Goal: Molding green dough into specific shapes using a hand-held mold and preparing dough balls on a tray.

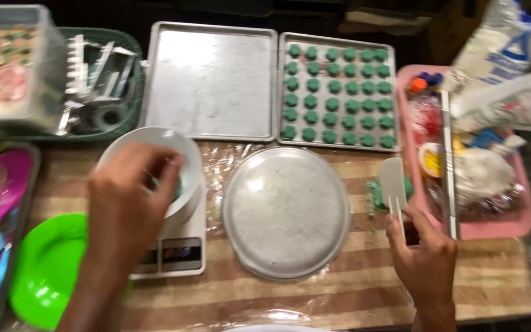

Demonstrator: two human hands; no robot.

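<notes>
Fingers (168, 171) of the left hand (127, 197) are pinched together on a small green dough piece (178, 187) inside the white bowl (185, 154) standing on the digital scale (176, 249). The piece lies directly under the fingertips, mostly hidden; its shape cannot be told. The right hand (425, 255) is clenched round the handle of a white scraper (393, 181), whose long axis runs away from the person, blade end touching the green dough lump (376, 193) on the wrapped wooden table (351, 289). The lump sits just left of the blade, nearer the right hand, well apart from the bowl. Between the hands lies a round floured metal plate (287, 212). Beyond it, an empty baking tray (210, 83) and a filled tray (394, 92) holding rows of green dough rounds (333, 104). A pink tray (523, 224) of supplies stands right; a green plate (44, 267) lies near left
</notes>
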